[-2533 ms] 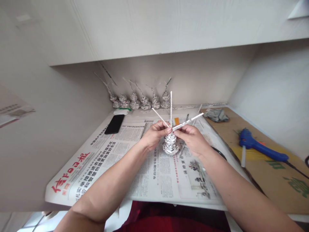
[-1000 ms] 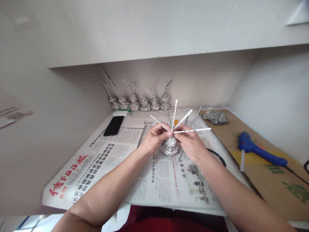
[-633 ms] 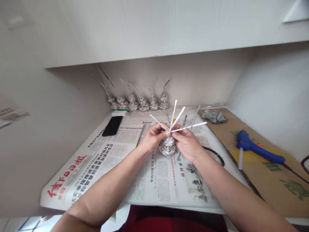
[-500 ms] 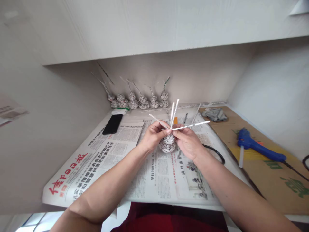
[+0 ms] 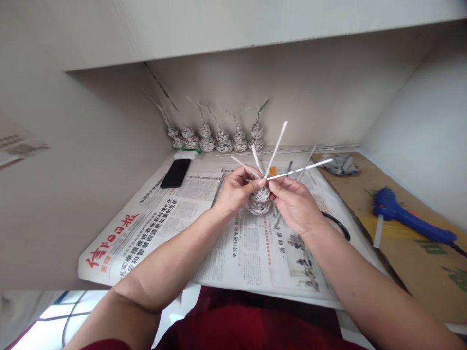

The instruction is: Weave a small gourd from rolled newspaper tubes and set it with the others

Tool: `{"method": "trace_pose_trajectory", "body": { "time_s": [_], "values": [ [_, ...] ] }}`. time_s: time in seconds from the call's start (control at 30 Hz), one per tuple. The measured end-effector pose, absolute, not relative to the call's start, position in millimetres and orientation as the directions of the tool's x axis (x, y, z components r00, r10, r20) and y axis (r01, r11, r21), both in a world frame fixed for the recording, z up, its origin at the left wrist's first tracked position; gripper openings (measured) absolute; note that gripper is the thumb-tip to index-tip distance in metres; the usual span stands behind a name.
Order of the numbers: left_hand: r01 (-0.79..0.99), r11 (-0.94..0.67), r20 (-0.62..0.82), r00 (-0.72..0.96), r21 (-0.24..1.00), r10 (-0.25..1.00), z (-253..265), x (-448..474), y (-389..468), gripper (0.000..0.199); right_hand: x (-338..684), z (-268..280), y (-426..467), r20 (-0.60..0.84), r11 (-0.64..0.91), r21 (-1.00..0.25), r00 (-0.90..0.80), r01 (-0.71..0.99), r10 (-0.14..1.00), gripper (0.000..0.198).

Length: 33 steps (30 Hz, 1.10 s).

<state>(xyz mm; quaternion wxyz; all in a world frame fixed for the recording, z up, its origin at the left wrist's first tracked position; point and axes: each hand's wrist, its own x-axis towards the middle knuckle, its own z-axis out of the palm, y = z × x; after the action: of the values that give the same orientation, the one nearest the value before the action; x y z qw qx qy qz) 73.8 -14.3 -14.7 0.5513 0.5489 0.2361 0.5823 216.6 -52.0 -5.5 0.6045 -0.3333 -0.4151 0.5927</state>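
Observation:
Between my hands is a small woven paper gourd [image 5: 259, 200], made of rolled newsprint, standing over the newspaper. Several paper strips [image 5: 278, 146] fan out from its top. My left hand [image 5: 239, 190] is closed, thumb and fingers pinching the gourd's top where the strips come out. On the other side my right hand [image 5: 295, 201] pinches the base of a paper strip [image 5: 306, 168] that points to the right. The fingertips hide part of the gourd's neck.
Several finished-looking woven gourds [image 5: 224, 141] line the back wall. A black phone [image 5: 175, 173] lies on the newspaper [image 5: 146, 233]. On cardboard [image 5: 430, 291] at right are a blue glue gun [image 5: 408, 219] and a crumpled grey cloth [image 5: 340, 165]. An overhanging white panel [image 5: 233, 24] is above.
The camera view has shifted, so the scene sits higher and slightly to the right. The upright strips have spread apart, one now leaning right. Both hands keep their pinch at the gourd's top.

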Motion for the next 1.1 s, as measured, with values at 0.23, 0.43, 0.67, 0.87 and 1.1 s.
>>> {"method": "trace_pose_trajectory", "body": {
  "time_s": [0.23, 0.43, 0.67, 0.87, 1.1],
  "values": [
    [-0.288, -0.356, 0.416, 0.186, 0.889, 0.890, -19.2, 72.5, -12.5, 0.029, 214.1, -4.6, -54.2, 0.115, 0.094, -0.895, -0.021, -0.436, 0.993, 0.021],
    [-0.227, -0.378, 0.413, 0.132, 0.897, 0.901, -13.8, 74.8, -18.7, 0.036, 210.2, -5.4, -55.1, 0.113, 0.131, -0.900, 0.067, -0.416, 0.991, 0.024],
    [-0.180, -0.378, 0.406, 0.156, 0.908, 0.901, -7.3, 75.9, -24.0, 0.033, 210.4, -4.9, -53.8, 0.063, 0.103, -0.897, 0.105, -0.431, 0.992, 0.020],
    [-0.220, -0.389, 0.427, 0.161, 0.894, 0.890, -10.3, 75.5, -23.5, 0.029, 214.3, -9.5, -49.7, 0.081, 0.114, -0.917, 0.102, -0.382, 0.991, 0.021],
    [-0.304, -0.322, 0.382, 0.163, 0.897, 0.910, -12.7, 77.0, -20.9, 0.028, 215.3, -12.4, -48.3, 0.125, 0.144, -0.925, 0.077, -0.353, 0.989, 0.026]
  ]
}}
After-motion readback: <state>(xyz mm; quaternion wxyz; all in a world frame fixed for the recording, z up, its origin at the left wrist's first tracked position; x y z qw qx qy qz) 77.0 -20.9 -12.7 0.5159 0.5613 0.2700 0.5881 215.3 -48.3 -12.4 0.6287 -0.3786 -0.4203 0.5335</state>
